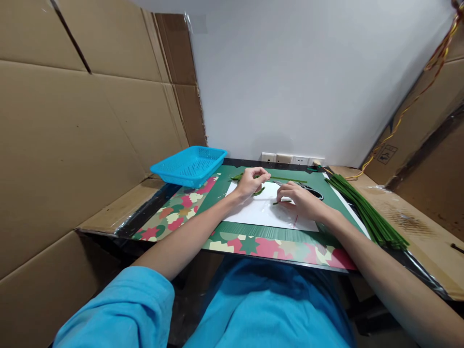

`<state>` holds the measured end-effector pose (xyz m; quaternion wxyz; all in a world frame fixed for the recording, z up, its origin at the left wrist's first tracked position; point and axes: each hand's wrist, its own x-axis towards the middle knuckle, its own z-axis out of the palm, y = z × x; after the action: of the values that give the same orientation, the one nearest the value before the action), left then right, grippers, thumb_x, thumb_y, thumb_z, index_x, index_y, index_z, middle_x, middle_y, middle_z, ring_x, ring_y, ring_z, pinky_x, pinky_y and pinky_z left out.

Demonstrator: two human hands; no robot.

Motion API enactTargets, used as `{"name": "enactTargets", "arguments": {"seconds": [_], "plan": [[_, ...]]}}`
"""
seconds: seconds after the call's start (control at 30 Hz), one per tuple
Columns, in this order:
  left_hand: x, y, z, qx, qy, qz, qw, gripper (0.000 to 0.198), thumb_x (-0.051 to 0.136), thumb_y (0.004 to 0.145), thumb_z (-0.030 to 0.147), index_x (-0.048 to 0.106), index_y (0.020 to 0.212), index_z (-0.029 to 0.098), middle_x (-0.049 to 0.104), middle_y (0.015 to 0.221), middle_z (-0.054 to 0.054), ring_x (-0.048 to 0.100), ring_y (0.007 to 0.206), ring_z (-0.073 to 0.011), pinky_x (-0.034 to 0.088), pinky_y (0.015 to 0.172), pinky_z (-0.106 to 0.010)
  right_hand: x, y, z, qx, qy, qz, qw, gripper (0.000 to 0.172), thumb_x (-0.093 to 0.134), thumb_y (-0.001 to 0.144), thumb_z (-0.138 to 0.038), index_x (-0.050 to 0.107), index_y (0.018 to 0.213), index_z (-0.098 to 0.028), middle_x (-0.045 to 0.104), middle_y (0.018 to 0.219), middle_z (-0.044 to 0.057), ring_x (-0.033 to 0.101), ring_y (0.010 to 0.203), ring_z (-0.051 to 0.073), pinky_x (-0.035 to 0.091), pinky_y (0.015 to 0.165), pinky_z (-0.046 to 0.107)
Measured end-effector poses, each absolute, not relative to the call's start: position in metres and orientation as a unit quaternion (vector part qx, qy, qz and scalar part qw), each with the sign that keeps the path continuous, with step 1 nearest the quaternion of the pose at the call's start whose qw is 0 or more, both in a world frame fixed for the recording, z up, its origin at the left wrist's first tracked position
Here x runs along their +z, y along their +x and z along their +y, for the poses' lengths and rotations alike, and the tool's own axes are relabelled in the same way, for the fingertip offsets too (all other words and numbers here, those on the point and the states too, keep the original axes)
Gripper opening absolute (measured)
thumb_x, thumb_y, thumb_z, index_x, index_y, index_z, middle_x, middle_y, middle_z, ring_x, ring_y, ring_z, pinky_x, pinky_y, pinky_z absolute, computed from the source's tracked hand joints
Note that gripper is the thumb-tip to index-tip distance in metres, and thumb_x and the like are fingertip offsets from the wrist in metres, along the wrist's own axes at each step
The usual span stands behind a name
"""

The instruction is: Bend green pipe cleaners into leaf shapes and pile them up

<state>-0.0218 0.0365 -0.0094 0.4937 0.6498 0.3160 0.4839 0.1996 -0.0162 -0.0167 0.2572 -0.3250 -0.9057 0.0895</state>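
Short stem point(284, 201): on or just over the paper point(250, 212), right of its middle, long axis nearly along its near edge
Right hand point(296, 195): the nearer one, fingertips at the short stem; pinching or only touching, cannot tell
Left hand point(252, 182): over the paper's far left part, fingers together on a curved stem point(259, 192)
Scissors point(313, 193): by the paper's far right corner
Stem bundle point(366, 212): right of the paper
Basket point(188, 166): left beyond the paper

The basket point(192, 163) is bright blue, and so is the shirt point(261, 309). The stems point(369, 212) are dark green. The paper point(250, 212) is white with a red mark point(296, 221). The green mat point(239, 229) has a border point(253, 245) of pink, cream and green shapes. The cardboard point(101, 121) is brown.
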Motion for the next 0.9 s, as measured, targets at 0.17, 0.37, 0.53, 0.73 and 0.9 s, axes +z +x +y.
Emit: {"name": "enactTargets", "arguments": {"seconds": [0.17, 0.37, 0.53, 0.73, 0.9], "plan": [[-0.007, -0.021, 0.031, 0.51, 0.607, 0.296, 0.532, 0.026, 0.08, 0.073, 0.034, 0.062, 0.077, 0.016, 0.048, 0.053, 0.007, 0.035, 0.036, -0.0038, 0.02, 0.037, -0.021, -0.005, 0.199, -0.022, 0.202, -0.355, -0.814, 0.413, 0.014, 0.061, 0.099, -0.034, 0.069, 0.097, -0.022, 0.072, 0.09, 0.006, 0.064, 0.08, 0.019, 0.052, 0.071, 0.033], [-0.006, -0.026, 0.026, 0.373, 0.66, 0.266, 0.595, 0.026, 0.073, 0.081, 0.038, 0.068, 0.085, 0.013, 0.058, 0.058, 0.001, 0.041, 0.038, -0.0062, 0.023, 0.037, -0.022, 0.0, 0.201, -0.023, 0.355, -0.372, -0.697, 0.5, 0.035, 0.074, 0.088, -0.053, 0.066, 0.099, -0.021, 0.069, 0.074, 0.003, 0.05, 0.043, 0.01, 0.036, 0.039, 0.026], [-0.006, -0.022, 0.021, 0.341, 0.708, 0.28, 0.551, 0.039, 0.074, 0.085, 0.051, 0.071, 0.095, 0.014, 0.064, 0.067, 0.0, 0.043, 0.039, -0.0053, 0.03, 0.04, -0.021, -0.004, 0.2, -0.023, 0.344, -0.369, -0.729, 0.463, 0.035, 0.08, 0.083, -0.052, 0.068, 0.091, -0.021, 0.068, 0.071, 0.002, 0.052, 0.044, 0.011, 0.04, 0.04, 0.026], [-0.006, -0.022, 0.02, 0.329, 0.752, 0.279, 0.498, 0.046, 0.078, 0.08, 0.058, 0.072, 0.093, 0.014, 0.066, 0.072, -0.001, 0.05, 0.045, -0.0067, 0.039, 0.045, -0.022, -0.009, 0.197, -0.019, 0.327, -0.356, -0.756, 0.441, 0.026, 0.077, 0.088, -0.045, 0.073, 0.092, -0.02, 0.071, 0.08, 0.004, 0.061, 0.055, 0.013, 0.05, 0.049, 0.027], [-0.006, -0.026, 0.029, 0.342, 0.744, 0.292, 0.494, 0.05, 0.076, 0.081, 0.062, 0.071, 0.089, 0.013, 0.067, 0.074, -0.003, 0.053, 0.046, -0.0072, 0.041, 0.045, -0.022, -0.005, 0.2, -0.016, 0.353, -0.344, -0.724, 0.483, 0.028, 0.082, 0.083, -0.045, 0.076, 0.091, -0.018, 0.074, 0.081, 0.006, 0.066, 0.062, 0.016, 0.057, 0.051, 0.029]]}}
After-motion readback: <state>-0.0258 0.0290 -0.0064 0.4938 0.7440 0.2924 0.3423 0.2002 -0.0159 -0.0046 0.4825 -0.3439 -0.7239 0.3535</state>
